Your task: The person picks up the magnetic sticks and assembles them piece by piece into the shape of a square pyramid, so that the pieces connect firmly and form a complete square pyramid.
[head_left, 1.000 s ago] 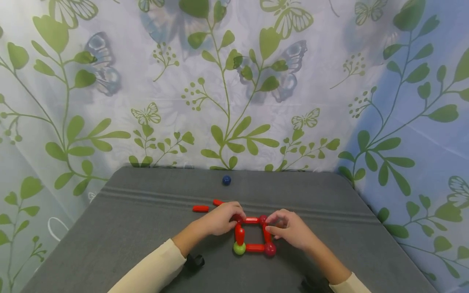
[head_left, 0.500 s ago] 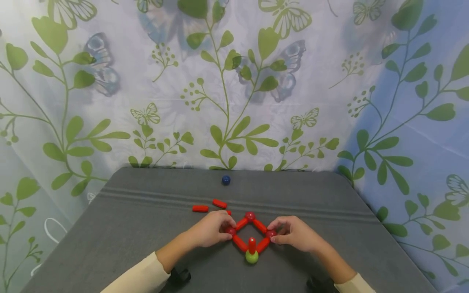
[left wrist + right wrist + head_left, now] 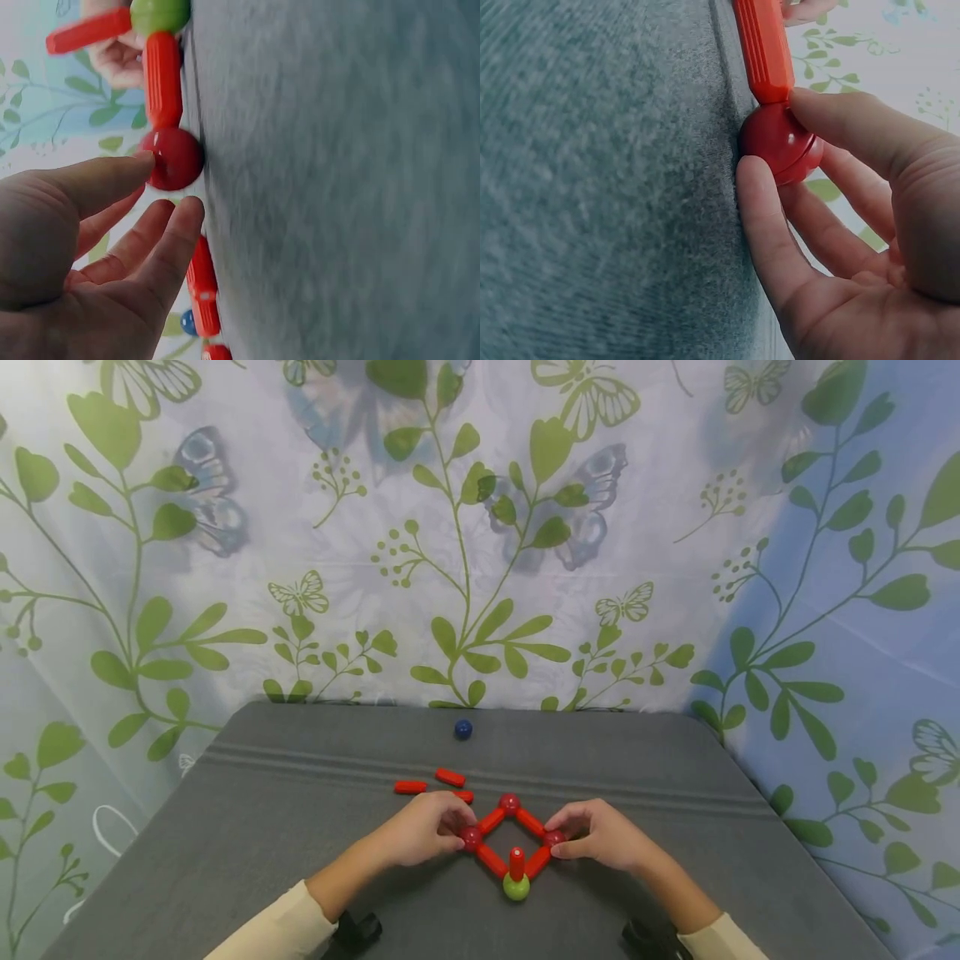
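Red rods [image 3: 492,860], four of them, form a diamond on the grey counter [image 3: 300,810], joined at the corners by balls. My left grip [image 3: 423,831] pinches the left red ball [image 3: 471,837], thumb on its near side; the other fingertips are partly hidden, so I can't be sure which of them touch. My right grip [image 3: 600,837] pinches the right red ball [image 3: 553,837], thumb where a rod meets it, other fingers curled round. The far red ball [image 3: 510,803] sits at the far corner, the green ball [image 3: 516,888] at the near one, with a standing rod [image 3: 517,863] rising from it. Beyond my left grip lie three loose rods [image 3: 410,787]; the blue ball [image 3: 463,728] rests well apart, near the far edge. A leaf-printed curtain [image 3: 480,552] hangs behind.
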Tool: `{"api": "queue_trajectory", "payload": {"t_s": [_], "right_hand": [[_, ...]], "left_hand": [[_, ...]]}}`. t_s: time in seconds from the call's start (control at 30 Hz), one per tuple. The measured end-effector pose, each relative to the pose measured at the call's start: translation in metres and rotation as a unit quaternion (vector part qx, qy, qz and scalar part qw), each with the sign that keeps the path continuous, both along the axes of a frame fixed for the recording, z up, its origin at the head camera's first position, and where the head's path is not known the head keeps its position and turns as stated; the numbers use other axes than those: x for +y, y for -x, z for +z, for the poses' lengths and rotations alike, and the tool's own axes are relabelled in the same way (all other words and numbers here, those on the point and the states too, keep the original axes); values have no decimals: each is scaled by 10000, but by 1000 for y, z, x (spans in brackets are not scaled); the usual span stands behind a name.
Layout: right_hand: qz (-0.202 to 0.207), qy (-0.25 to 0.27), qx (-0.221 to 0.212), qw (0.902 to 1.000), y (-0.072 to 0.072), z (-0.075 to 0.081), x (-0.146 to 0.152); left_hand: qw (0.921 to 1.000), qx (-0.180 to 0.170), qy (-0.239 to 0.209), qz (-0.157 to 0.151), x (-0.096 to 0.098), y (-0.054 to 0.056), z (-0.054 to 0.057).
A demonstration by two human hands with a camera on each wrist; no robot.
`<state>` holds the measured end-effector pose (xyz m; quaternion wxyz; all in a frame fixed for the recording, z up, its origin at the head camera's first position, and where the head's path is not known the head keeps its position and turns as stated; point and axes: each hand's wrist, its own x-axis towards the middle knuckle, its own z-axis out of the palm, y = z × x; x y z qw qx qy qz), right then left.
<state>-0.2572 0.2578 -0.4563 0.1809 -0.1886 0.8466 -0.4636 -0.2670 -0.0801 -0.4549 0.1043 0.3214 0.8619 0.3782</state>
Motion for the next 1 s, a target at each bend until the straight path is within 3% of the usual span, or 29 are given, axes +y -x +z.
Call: {"api": "queue_trajectory", "payload": {"t_s": [0.2, 0.43, 0.6, 0.8, 1.0], "right_hand": [[-24, 3, 63, 10000, 0, -1, 1], [55, 59, 72, 9999, 1, -2, 3], [104, 107, 34, 9999, 2, -3, 3], [149, 152, -23, 9998, 3, -5, 4], [146, 91, -59, 9998, 4, -5, 4]], "left_hand": [[9995, -42, -77, 303, -19, 9, 6], [9970, 405, -26, 666, -46, 28, 9], [9949, 504, -61, 874, -64, 44, 8], [9913, 592, 5, 1178, -73, 57, 4], [9905, 608, 222, 1214, -75, 70, 1]]}}
